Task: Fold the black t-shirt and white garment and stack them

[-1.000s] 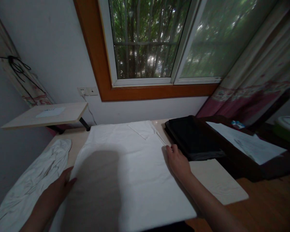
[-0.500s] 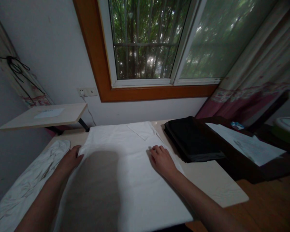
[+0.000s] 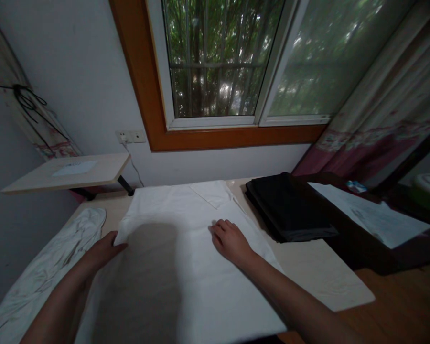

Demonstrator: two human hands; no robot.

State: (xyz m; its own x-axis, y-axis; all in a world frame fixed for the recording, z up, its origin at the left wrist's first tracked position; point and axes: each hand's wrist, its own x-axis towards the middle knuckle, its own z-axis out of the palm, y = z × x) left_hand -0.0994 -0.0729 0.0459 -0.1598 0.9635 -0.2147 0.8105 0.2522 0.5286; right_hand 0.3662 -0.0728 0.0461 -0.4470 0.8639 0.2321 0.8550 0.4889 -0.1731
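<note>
A white cloth lies spread over the table, with a triangular flap near its far edge and a broad shadow on its left half. At the cloth's left edge is my left hand, its thumb on top and its fingers partly hidden at the edge, pinching the fabric. My right hand rests palm down on the right part of the cloth, fingers loosely bent and holding nothing visible.
A crumpled white cloth lies on the left. Behind it a raised shelf stands on dark legs. Folded black fabric is stacked right of the white cloth, near paper on a dark surface. A window is ahead.
My left hand has moved toward me along the cloth's left edge. My right hand has slid a little to the left and nearer to me.
</note>
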